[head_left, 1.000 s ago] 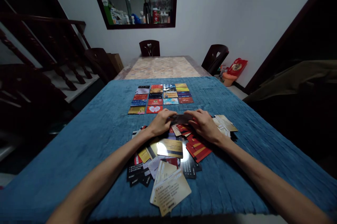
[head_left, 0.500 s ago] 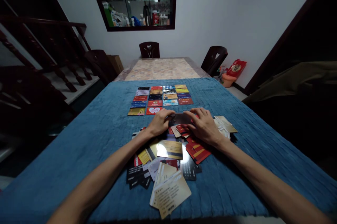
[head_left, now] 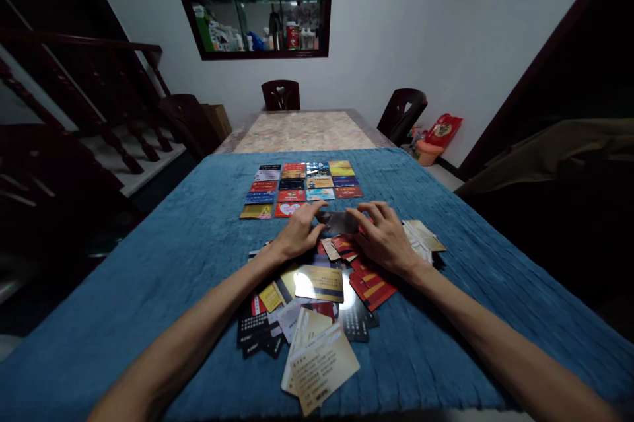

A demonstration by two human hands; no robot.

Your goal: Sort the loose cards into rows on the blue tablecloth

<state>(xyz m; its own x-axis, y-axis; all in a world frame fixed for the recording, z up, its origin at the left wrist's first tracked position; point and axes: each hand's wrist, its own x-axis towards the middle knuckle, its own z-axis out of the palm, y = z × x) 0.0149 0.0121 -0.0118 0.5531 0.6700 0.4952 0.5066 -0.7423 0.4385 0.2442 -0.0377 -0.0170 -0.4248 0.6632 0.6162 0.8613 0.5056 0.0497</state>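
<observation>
Left hand (head_left: 300, 232): grip is now standing wider than in the earlier frames, thumb spreading away from the index finger at the left end of the dark card (head_left: 339, 222). Right hand (head_left: 385, 234) is still keeping its fingers at the card's right end; can't tell if that grip is pinching. Dark card is sitting between my hands, nearer me than the card rows (head_left: 292, 196). Loose pile (head_left: 319, 283) is lying on the blue cloth (head_left: 188, 244) between my forearms, looking unchanged.
</observation>
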